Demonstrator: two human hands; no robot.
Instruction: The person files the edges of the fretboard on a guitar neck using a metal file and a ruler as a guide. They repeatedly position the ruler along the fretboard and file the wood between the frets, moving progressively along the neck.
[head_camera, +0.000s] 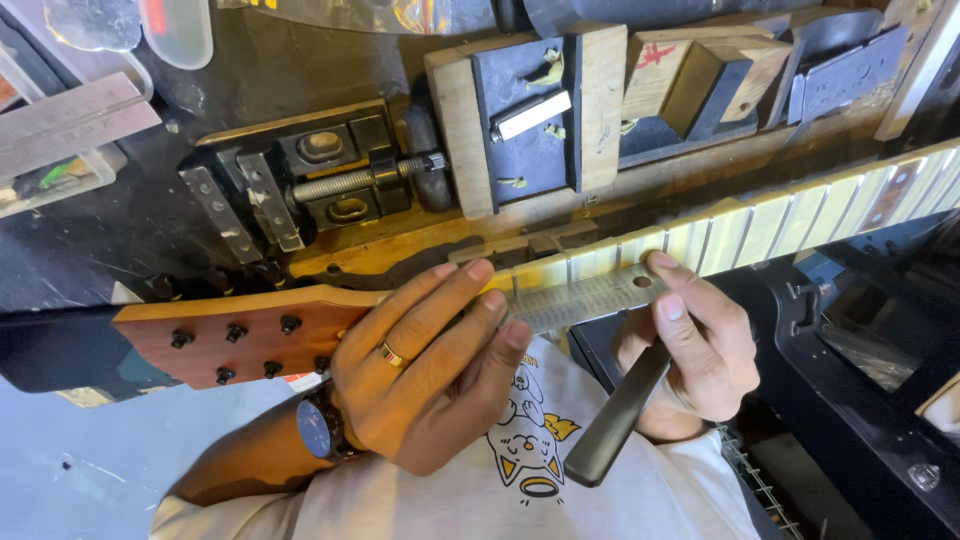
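A guitar neck (760, 225) lies across the workbench, its reddish headstock (240, 340) to the left showing six black tuner posts. The left hand (425, 375), wearing one ring and one watch, closes around the neck near the nut and pins one steel ruler (585, 298) to the frets. The right hand (700, 345) pinches the ruler's far end and clamps one dark flat bar (615, 420), perhaps a file. A clear plastic tub (45, 180) holds small unclear bits.
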